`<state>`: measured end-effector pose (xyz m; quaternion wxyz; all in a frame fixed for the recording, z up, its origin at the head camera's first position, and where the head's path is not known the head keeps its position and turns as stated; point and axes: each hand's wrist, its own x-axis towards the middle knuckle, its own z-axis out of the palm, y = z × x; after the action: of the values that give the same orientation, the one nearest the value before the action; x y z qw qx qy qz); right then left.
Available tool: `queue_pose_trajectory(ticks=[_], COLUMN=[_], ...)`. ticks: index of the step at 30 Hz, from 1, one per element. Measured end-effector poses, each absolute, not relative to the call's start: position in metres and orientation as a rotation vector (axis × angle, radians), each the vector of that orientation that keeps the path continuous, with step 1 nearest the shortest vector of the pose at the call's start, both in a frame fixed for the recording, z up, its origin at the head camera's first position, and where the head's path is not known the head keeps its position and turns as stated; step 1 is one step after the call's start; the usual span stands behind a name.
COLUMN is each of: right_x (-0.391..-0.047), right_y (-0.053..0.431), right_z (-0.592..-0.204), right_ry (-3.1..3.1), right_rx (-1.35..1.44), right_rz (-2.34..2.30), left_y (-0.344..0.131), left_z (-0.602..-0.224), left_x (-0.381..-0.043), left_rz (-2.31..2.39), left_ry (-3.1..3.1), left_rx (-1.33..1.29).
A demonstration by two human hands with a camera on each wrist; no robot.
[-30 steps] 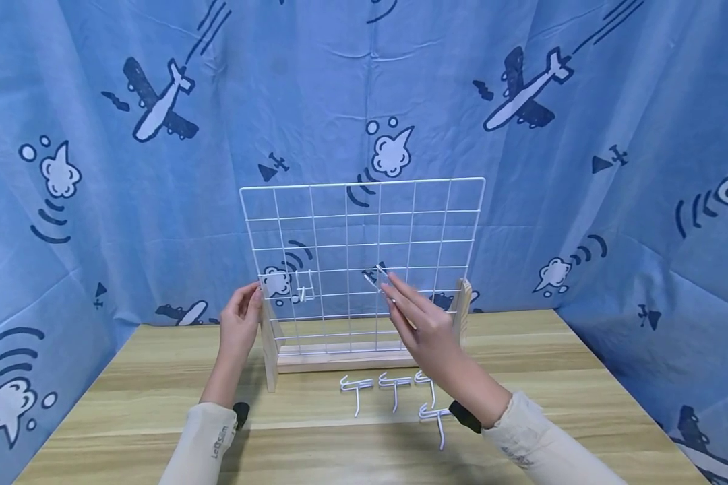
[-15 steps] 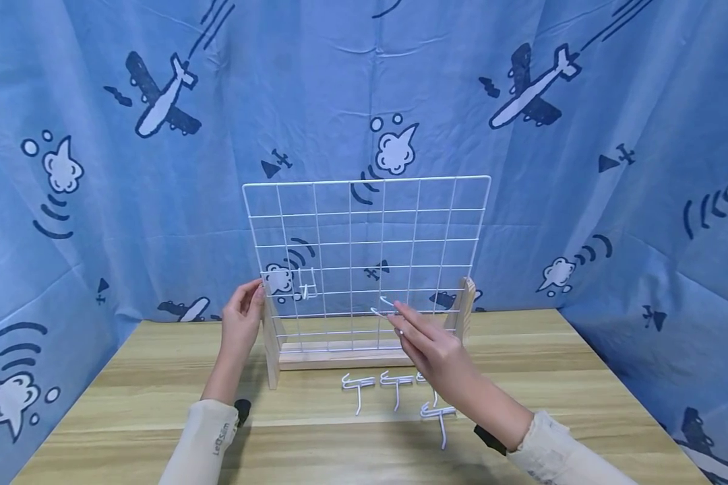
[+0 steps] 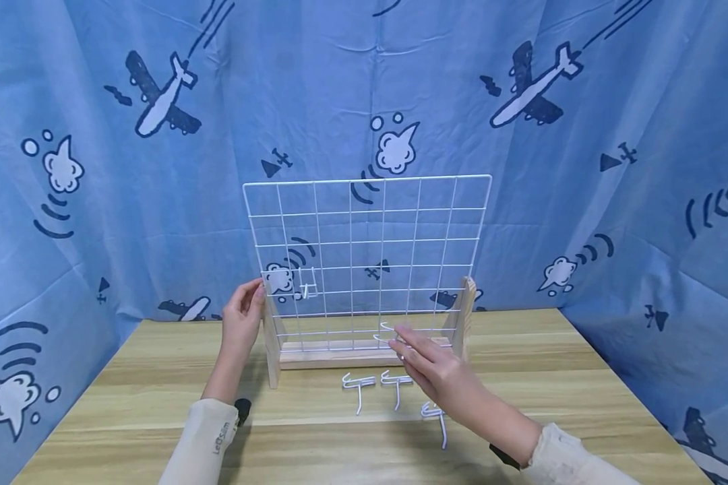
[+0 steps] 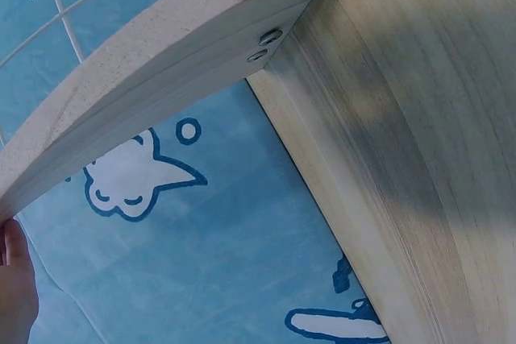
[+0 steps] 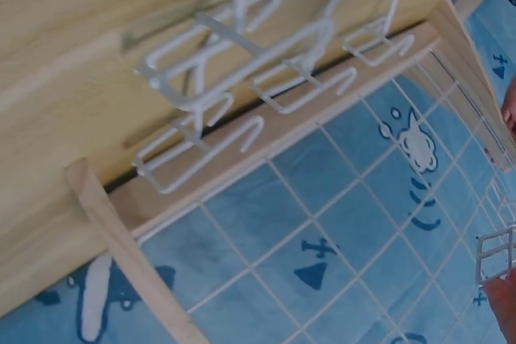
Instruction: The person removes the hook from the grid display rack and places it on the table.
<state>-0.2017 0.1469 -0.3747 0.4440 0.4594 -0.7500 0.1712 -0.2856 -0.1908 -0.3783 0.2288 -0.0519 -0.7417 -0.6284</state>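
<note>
A white wire grid panel [image 3: 365, 240] stands upright in a pale wooden stand [image 3: 271, 350]. My left hand [image 3: 243, 308] grips the stand's left post near its top, beside the panel's edge; the left wrist view shows its fingers [image 4: 14, 267] at the post's end. Between thumb and fingertips my right hand [image 3: 439, 370] pinches a white wire hook [image 3: 390, 339], its two bent ends pointing at the panel's lower rows. The right wrist view has this hook [image 5: 494, 254] at the right edge. Another white hook [image 3: 306, 292] hangs on the panel's left side.
More white hooks lie on the wood-grain table: one hook [image 3: 358, 383] and a second hook [image 3: 397, 380] before the stand, a third hook [image 3: 441, 426] nearer, below my right forearm. Another is hidden behind my right hand. A blue patterned curtain [image 3: 364, 81] surrounds the table.
My right hand has moved down with its hook, from the panel's middle rows to its lowest ones, and now covers a hook on the table. My left hand stays at the post.
</note>
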Motion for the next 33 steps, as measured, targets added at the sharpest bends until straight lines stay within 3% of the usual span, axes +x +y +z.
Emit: queue_pose_trajectory(ticks=[33], right_x=[-0.199], right_y=[0.162], right_z=[-0.423], right_ry=[-2.001], right_rx=[1.412], right_rz=[0.044], left_y=[-0.190], left_z=[-0.376], left_x=[-0.284], left_rz=[-1.752], left_ry=[-2.038], left_rx=[-0.137])
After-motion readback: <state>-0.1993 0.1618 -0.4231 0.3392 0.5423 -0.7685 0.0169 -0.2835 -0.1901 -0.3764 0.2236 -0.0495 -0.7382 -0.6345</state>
